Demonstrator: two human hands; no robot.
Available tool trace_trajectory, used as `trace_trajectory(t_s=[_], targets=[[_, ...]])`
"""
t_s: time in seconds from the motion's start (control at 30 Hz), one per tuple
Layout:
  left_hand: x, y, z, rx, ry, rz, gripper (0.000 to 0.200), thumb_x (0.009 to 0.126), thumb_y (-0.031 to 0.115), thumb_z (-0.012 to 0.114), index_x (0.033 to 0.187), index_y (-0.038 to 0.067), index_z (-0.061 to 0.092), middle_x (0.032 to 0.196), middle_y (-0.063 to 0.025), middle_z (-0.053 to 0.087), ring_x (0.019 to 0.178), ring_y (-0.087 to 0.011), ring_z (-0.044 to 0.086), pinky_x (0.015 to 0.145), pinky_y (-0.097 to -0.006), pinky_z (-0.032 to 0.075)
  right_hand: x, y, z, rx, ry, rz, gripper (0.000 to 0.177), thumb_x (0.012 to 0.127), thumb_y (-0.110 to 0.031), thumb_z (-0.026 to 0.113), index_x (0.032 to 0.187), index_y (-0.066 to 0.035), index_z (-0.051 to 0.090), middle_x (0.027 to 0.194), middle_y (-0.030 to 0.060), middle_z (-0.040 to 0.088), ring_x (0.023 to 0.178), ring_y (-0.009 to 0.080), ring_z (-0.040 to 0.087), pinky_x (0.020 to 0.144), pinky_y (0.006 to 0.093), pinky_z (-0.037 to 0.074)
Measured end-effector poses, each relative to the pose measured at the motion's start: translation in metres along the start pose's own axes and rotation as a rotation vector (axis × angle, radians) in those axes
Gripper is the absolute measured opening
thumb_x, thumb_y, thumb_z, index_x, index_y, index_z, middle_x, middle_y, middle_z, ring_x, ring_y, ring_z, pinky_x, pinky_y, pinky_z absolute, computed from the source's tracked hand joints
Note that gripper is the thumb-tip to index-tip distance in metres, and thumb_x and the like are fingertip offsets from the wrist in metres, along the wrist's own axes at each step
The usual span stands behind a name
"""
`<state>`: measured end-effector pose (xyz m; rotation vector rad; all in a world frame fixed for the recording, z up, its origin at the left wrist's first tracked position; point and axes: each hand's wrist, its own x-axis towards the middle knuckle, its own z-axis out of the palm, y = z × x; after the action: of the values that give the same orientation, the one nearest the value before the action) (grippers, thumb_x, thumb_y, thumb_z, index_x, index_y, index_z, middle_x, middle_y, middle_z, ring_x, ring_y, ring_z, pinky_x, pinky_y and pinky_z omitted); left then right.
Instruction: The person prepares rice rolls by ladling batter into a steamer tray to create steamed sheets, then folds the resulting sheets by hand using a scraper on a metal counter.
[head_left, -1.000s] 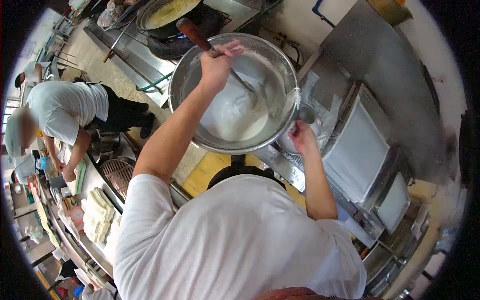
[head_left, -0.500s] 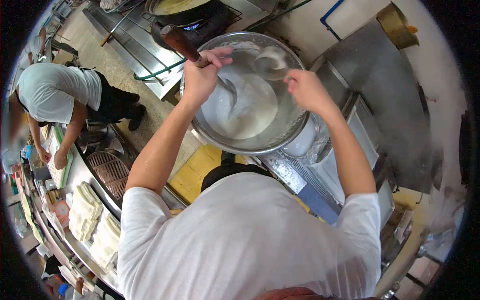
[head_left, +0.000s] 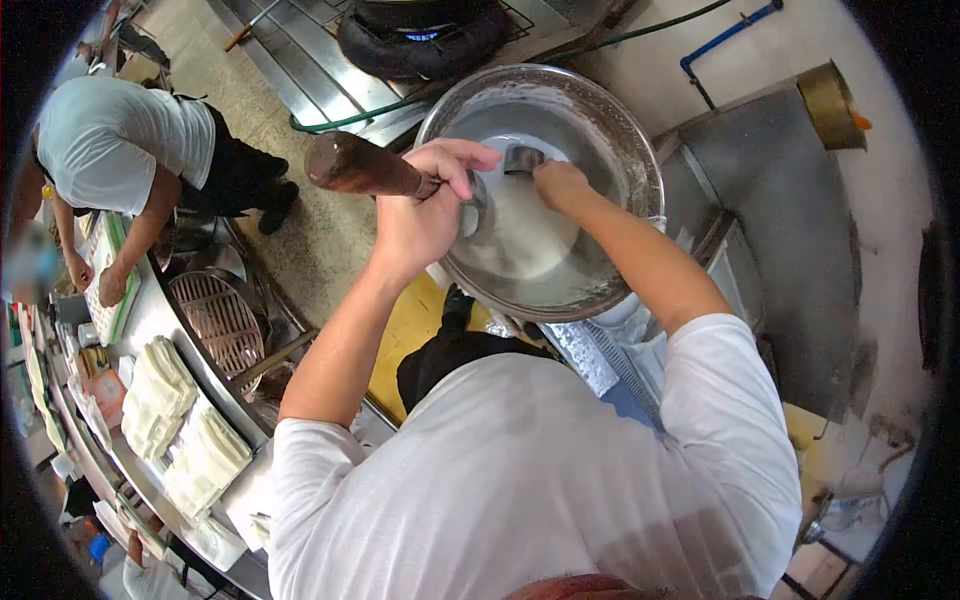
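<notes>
A large steel bowl (head_left: 645, 185) in front of me holds a milky white liquid (head_left: 545, 240). My left hand (head_left: 420, 210) grips a ladle by its thick dark wooden handle (head_left: 365, 168). The handle's end points up toward the camera, and the curved metal part (head_left: 474, 208) hangs over the liquid, partly hidden behind my fingers. My right hand (head_left: 562, 187) is closed on a small metal cup (head_left: 522, 160), held inside the bowl's outline above the liquid. The cup's contents cannot be made out. My hands are close together, with the cup just beyond my left fingertips.
A lit burner (head_left: 425, 38) stands beyond the bowl, with a green hose (head_left: 600, 45) alongside. A brass-coloured pot (head_left: 830, 105) sits at the upper right. On the left, another person (head_left: 130, 150) bends over a steel counter (head_left: 150, 330) bearing stacked pale cloths (head_left: 160, 395).
My right hand and its cup have moved left and down, toward my left hand. The ladle's handle tilts more toward the camera. The whole view has shifted somewhat.
</notes>
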<state>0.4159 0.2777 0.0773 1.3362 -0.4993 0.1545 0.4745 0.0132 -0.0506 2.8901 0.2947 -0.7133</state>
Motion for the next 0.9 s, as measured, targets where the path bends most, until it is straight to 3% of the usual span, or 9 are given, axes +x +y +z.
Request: trace_trajectory(t_s=[0.1,0.2,0.4,0.47,0.53,0.6,0.67,0.77,0.9], targets=[[-0.001,0.006,-0.001,0.019,-0.009,0.030,0.028,0.075,-0.026,0.042,0.075,0.001,0.050,0.108,-0.0181,0.071,0.098,-0.0247,0.069,0.088,-0.0344,0.055,0.006,-0.005,0.027,-0.037,0.060,-0.101,0.031,0.088,-0.002,0.056,0.117,-0.001,0.068,0.114,0.0218,0.070,0.103,0.0385,0.070,0.088,0.0446,0.058],[0.002,0.009,-0.001,0.025,-0.003,0.039,0.028,0.075,-0.026,0.042,0.075,0.001,0.050,0.109,-0.0182,0.070,0.100,-0.0247,0.068,0.089,-0.0337,0.054,0.012,-0.021,0.042,-0.094,-0.069,-0.125,0.036,0.088,-0.006,0.057,0.123,0.000,0.064,0.112,0.0226,0.071,0.102,0.0388,0.070,0.089,0.0453,0.057],[0.014,0.008,0.004,-0.009,0.001,0.040,0.029,0.075,-0.026,0.042,0.076,0.001,0.051,0.112,-0.0189,0.070,0.104,-0.0245,0.066,0.087,-0.0325,0.053,-0.007,-0.029,0.043,0.040,-0.323,-0.128,0.029,0.079,-0.005,0.069,0.107,0.002,0.072,0.100,0.0231,0.073,0.092,0.0347,0.071,0.078,0.0436,0.055],[0.019,0.002,0.006,-0.058,0.015,0.027,0.029,0.075,-0.026,0.041,0.077,0.001,0.052,0.113,-0.0190,0.069,0.104,-0.0236,0.066,0.087,-0.0321,0.053,-0.005,-0.022,0.055,0.047,-0.469,-0.451,0.020,0.078,-0.004,0.061,0.089,0.001,0.076,0.086,0.0208,0.071,0.070,0.0302,0.066,0.062,0.0438,0.050],[0.023,-0.002,0.007,-0.052,0.011,0.019,0.029,0.076,-0.026,0.042,0.077,0.001,0.052,0.113,-0.0188,0.069,0.104,-0.0233,0.066,0.087,-0.0320,0.053,-0.020,-0.013,0.054,0.282,-0.559,-0.304,0.021,0.078,-0.006,0.060,0.091,0.000,0.076,0.083,0.0170,0.070,0.067,0.0271,0.061,0.058,0.0421,0.047],[0.024,-0.006,0.008,-0.047,0.006,0.008,0.029,0.076,-0.026,0.042,0.078,0.001,0.052,0.112,-0.0186,0.069,0.104,-0.0230,0.066,0.088,-0.0319,0.053,-0.053,-0.015,0.023,0.520,-0.645,-0.151,0.023,0.079,-0.008,0.060,0.093,0.000,0.075,0.080,0.0133,0.069,0.064,0.0239,0.057,0.055,0.0404,0.043],[0.025,-0.011,0.010,-0.024,0.009,-0.008,0.027,0.078,-0.025,0.045,0.078,0.001,0.052,0.112,-0.0182,0.069,0.104,-0.0229,0.066,0.089,-0.0321,0.052,-0.087,-0.017,-0.019,0.785,-0.667,-0.130,0.022,0.079,-0.005,0.062,0.097,0.002,0.073,0.084,0.0062,0.070,0.071,0.0166,0.056,0.064,0.0350,0.044],[0.024,-0.017,0.016,-0.025,-0.005,-0.021,0.026,0.080,-0.024,0.047,0.079,0.001,0.052,0.114,-0.0175,0.068,0.106,-0.0231,0.065,0.091,-0.0322,0.052,-0.112,0.000,-0.038,0.774,-0.622,-0.229,0.028,0.083,-0.004,0.056,0.106,-0.004,0.073,0.074,0.0028,0.060,0.068,0.0156,0.053,0.059,0.0342,0.040],[0.017,-0.023,0.017,0.129,-0.041,-0.107,0.021,0.078,-0.018,0.052,0.085,0.002,0.055,0.120,-0.0152,0.066,0.112,-0.0246,0.063,0.092,-0.0331,0.051,-0.176,0.019,-0.109,0.786,-0.484,-0.265,0.024,0.086,-0.005,0.056,0.104,-0.003,0.072,0.071,0.0014,0.058,0.069,0.0135,0.052,0.062,0.0333,0.040]])
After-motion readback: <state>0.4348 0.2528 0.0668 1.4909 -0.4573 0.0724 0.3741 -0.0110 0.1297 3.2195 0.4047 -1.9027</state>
